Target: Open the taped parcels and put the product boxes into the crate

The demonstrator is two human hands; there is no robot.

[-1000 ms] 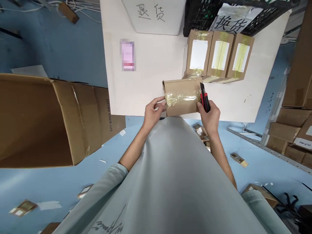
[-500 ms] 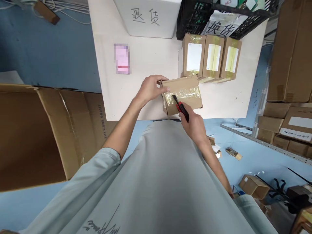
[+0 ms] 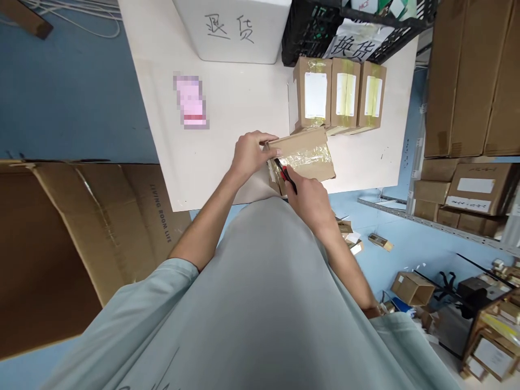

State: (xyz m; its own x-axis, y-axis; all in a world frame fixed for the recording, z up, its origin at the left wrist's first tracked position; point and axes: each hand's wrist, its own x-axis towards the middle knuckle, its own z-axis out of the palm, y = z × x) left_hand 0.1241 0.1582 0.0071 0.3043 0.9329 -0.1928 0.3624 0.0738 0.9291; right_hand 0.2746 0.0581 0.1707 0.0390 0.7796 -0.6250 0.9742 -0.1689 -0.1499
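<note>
A small cardboard box (image 3: 303, 145) with shiny clear tape along its face lies near the front edge of the white table (image 3: 227, 103). My left hand (image 3: 252, 157) grips the box at its left end, thumb on top and fingers behind the edge. In my right hand (image 3: 311, 200) is a red and black box cutter (image 3: 287, 177), fingers wrapped round its handle. Its tip is at the tape near the box's left end, close to my left thumb. Whether the blade is in the tape I cannot tell.
Behind the box stand three taped cartons (image 3: 345, 92) with white labels. A white bin (image 3: 244, 32) and a black crate (image 3: 312, 32) sit at the back. A blurred pink item (image 3: 190, 102) lies left. A big open carton (image 3: 109, 227) stands beside the table.
The box cutter and my right hand have moved left along the tape, toward the box's left end. My left hand keeps its hold. The whole view has turned slightly.
</note>
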